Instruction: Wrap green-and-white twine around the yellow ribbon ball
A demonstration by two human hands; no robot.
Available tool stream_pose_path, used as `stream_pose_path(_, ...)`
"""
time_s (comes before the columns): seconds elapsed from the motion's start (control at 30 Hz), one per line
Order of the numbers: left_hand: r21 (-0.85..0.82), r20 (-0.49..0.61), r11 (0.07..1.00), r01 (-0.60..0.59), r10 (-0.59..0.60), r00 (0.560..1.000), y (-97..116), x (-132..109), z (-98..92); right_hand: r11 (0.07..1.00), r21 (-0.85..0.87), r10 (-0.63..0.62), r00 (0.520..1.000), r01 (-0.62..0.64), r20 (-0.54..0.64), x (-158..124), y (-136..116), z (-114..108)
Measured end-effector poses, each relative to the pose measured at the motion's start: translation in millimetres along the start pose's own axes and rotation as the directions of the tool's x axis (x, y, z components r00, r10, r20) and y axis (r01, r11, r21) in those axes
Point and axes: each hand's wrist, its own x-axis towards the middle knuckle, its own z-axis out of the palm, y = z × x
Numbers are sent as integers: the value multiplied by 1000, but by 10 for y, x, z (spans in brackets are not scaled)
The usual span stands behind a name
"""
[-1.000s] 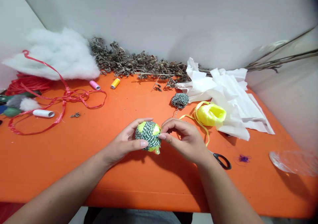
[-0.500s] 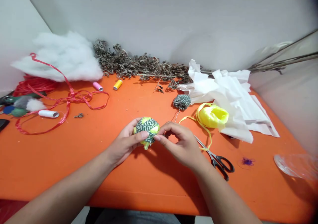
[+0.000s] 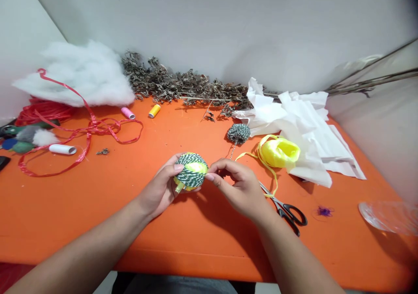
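A round, shiny yellow ball [image 3: 196,168], wrapped in green-and-white twisted cord [image 3: 192,180], is held over the orange tabletop [image 3: 156,237] by the left hand [image 3: 160,185], its fingers curled around the ball, apparently for steadiness. At the ball's right edge, the right hand [image 3: 241,187] is closed in a fingertip pinch, seemingly on the cord, presumably for tension. A dark-and-white cord bundle [image 3: 238,134] is placed just beyond.

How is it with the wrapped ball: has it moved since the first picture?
Yes, slightly: against the resting yellow spool, the wrapped ball in the left hand has shifted left and upward, nearer to it.
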Motion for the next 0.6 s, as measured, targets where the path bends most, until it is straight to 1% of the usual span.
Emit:
stream_pose_path(0.13,-34,-34,999,28,-29,999,19,1,0,1000,23,14,1000,-14,7,1,10,15)
stream_pose_path(0.23,-69,-29,996,56,-58,998,14,6,-11,998,51,48,999,-49,12,2,14,16)
stream_pose_path(0.33,-100,-22,994,52,-54,998,-9,2,-14,997,39,67,998,-67,-3,6,16,20)
stream_pose_path(0.43,-71,-2,997,34,-34,999,-40,-9,-4,999,-4,52,998,-52,-23,10,14,31)
stream_pose_path(0.53,-21,-22,999,30,-31,999,-65,-10,8,1000,-14,22,1000,-23,-19,7,11,41)
stream_pose_path(0.6,-24,-32,999,35,-36,999,-71,-3,12,1000,7,15,1000,-15,-19,4,9,46)
